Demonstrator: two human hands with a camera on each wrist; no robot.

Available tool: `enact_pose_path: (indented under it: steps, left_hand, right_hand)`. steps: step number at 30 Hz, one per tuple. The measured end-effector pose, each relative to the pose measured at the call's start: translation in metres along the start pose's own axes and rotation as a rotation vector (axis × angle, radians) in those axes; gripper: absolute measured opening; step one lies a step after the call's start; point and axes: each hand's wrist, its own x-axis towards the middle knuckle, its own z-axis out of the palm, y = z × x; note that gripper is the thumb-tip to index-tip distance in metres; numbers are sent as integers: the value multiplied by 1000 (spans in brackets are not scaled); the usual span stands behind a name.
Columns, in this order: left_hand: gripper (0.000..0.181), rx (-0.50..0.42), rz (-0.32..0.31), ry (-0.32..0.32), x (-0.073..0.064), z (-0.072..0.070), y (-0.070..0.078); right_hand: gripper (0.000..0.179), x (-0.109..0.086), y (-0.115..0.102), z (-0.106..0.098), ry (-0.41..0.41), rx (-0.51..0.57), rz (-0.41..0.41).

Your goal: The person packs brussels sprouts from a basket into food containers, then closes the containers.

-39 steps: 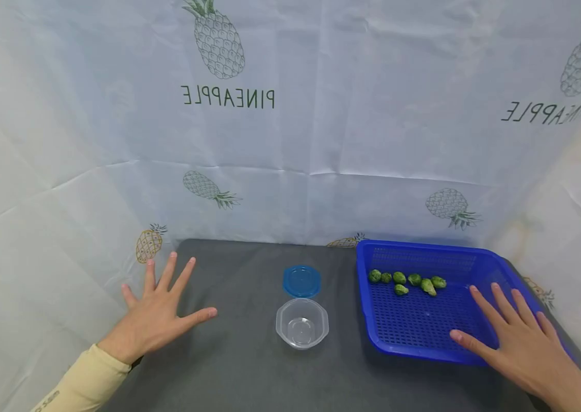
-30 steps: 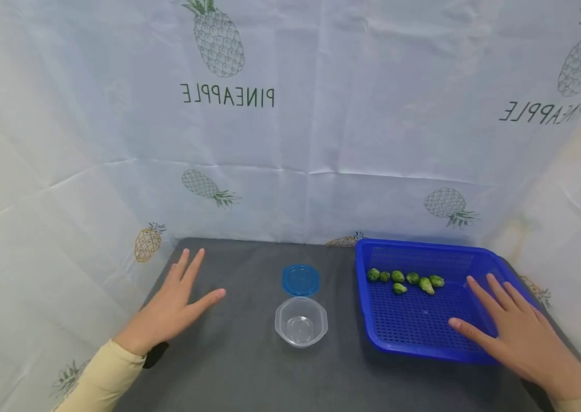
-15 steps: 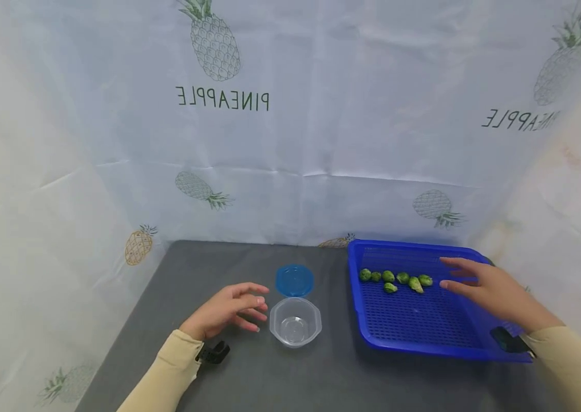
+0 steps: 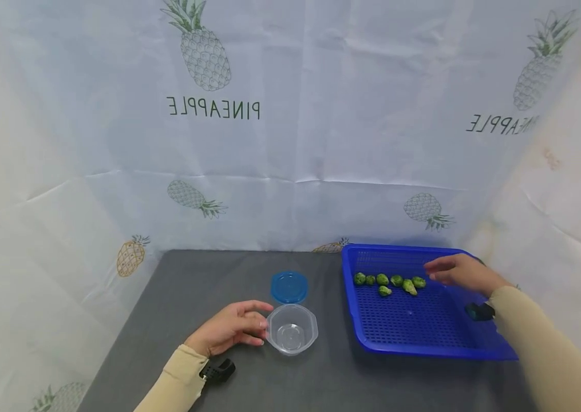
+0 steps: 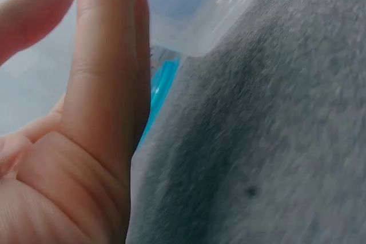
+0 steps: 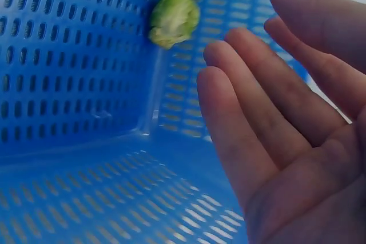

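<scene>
My left hand (image 4: 233, 329) is beside a clear plastic bowl (image 4: 292, 331), fingertips right at its left rim. In the left wrist view the bowl (image 5: 200, 10) shows beyond the fingers, which hold nothing there. A round blue lid (image 4: 289, 287) lies flat just behind the bowl. On the right, my right hand (image 4: 462, 273) hovers over the blue basket (image 4: 437, 350), its fingers loosely bent and holding nothing. Several Brussels sprouts (image 4: 396, 281) lie toward the back of the basket, left of that hand. One Brussels sprout (image 6: 174, 20) appears ahead of the fingertips in the right wrist view.
A dark grey cloth (image 4: 208, 274) covers the table. White curtains (image 4: 269, 143) printed with pineapples hang behind it and at both sides. The basket's raised perforated walls surround the sprouts.
From the left my left hand has come in to the bowl's rim, its spread fingers now bent. My right hand has moved up and left toward the sprouts, its fingers drawn closer together.
</scene>
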Motion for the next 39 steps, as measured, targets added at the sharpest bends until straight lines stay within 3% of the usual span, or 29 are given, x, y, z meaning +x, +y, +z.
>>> enact_pose_path:
  steps: [5,18,26,39]
  left_hand:
    - [61,-42,9,-36,2,-1,-5]
    - [53,-145,18,-93,13,-5,-16]
    - [51,-167,23,-105,18,-5,-17]
    - [51,-187,18,-64,11,-12,-19]
  right_hand:
    - [49,13,16,6,-15,52,16]
    - [46,22,46,21,21,54,78]
    - [49,24,48,25,47,56,135]
    - [50,40,44,31,53,48,147]
